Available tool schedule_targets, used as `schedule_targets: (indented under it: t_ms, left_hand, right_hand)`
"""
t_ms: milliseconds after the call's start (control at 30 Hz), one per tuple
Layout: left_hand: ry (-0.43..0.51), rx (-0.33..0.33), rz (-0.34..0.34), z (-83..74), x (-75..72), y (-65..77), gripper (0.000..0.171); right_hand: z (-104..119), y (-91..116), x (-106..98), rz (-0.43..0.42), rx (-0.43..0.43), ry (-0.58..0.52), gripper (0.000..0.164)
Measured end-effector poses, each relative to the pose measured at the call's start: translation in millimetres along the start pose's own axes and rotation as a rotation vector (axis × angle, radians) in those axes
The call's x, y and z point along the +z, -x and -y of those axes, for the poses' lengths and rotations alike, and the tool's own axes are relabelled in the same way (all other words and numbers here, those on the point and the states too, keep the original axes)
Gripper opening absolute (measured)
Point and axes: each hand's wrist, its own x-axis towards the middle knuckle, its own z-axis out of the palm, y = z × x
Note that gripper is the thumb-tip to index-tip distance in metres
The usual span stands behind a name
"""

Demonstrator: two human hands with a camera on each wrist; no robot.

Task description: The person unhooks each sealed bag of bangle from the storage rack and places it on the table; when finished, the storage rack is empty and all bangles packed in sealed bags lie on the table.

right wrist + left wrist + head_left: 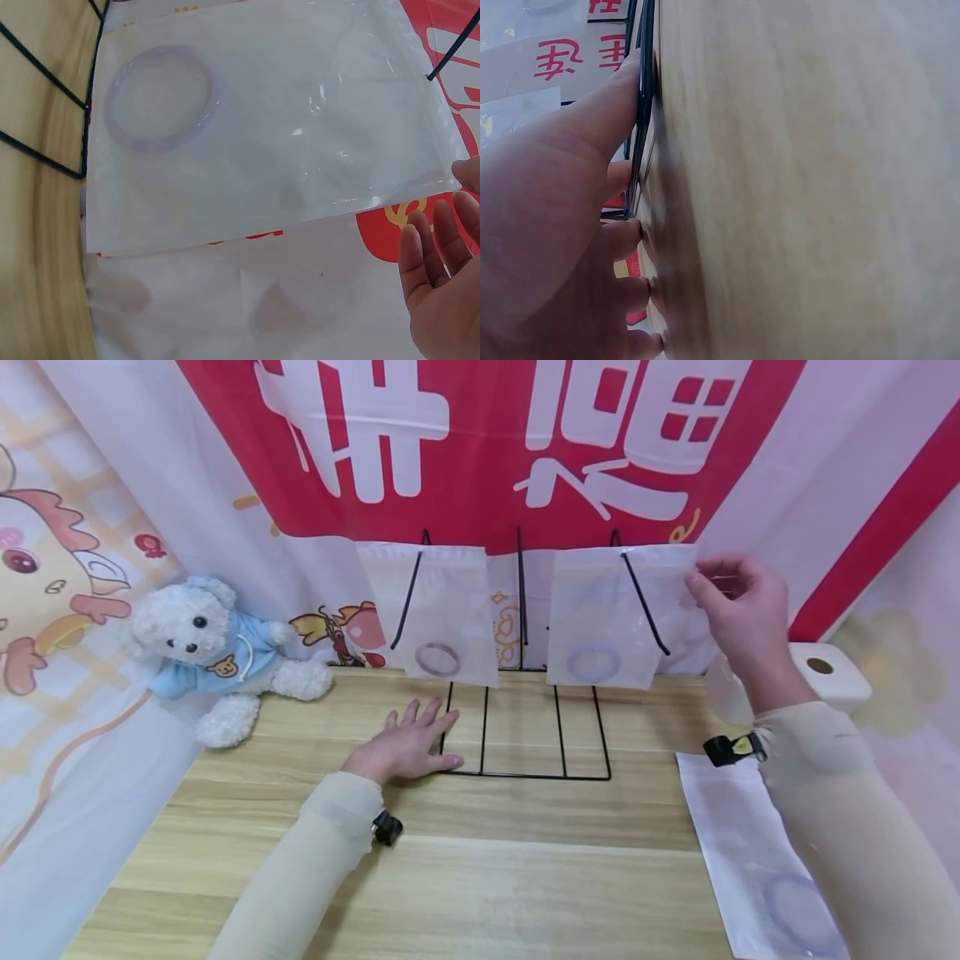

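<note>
A black wire rack (525, 775) stands on the table with its hooks facing me. A clear-fronted white bag (592, 606) hangs on its right hook, a pale lilac ring (112, 105) showing inside. My right hand (742, 610) pinches this bag's upper right corner between thumb and index finger, the other fingers loosely bent. On the left hook is a similar bag (457, 602) with a greyish-brown ring in its lower part. My left hand (405, 747) lies with fingers spread at the left front corner of the rack's base, thumb on the wire.
Another white bag (723, 827) with a ring inside lies on the table at the right, partly under my right forearm. Behind it stands a white tissue box (840, 672). A white plush bear (232, 652) in blue sits at the left. Printed cloth hangs behind the rack.
</note>
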Motion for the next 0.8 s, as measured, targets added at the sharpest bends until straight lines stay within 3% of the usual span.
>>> schedule_targets:
  t_ms: [800]
  left_hand:
    - [0.0,-0.006,-0.002,-0.4,-0.5,0.0,0.09]
  right_hand:
    - [9.0,-0.8,1.4,-0.005,0.067,-0.126,0.051]
